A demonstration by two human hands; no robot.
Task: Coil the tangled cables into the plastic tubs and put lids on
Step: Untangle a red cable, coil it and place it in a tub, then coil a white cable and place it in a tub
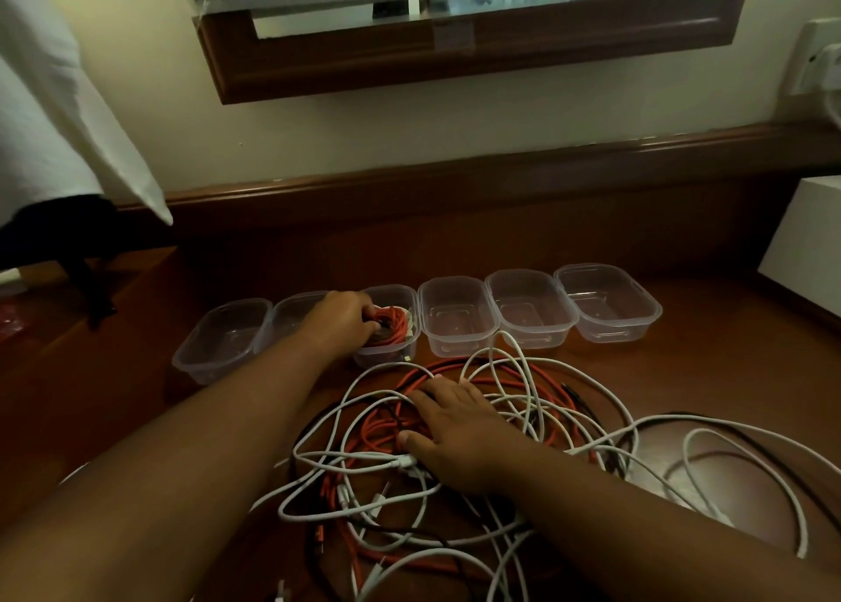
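Six clear tubs (457, 317) line the bench (710, 374); left hand (342, 317) pinches a red coil (392, 324) in the third, right hand (455, 428) spread flat on tangled cables (523, 419).

A home room: wooden desk (682, 374), wall socket (814, 55), framed mirror (455, 55).

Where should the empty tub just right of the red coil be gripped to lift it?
Take the empty tub from above by its two long rims. It stands upright and open, but neighbours crowd both long walls, so pinch the lips, not the sides.
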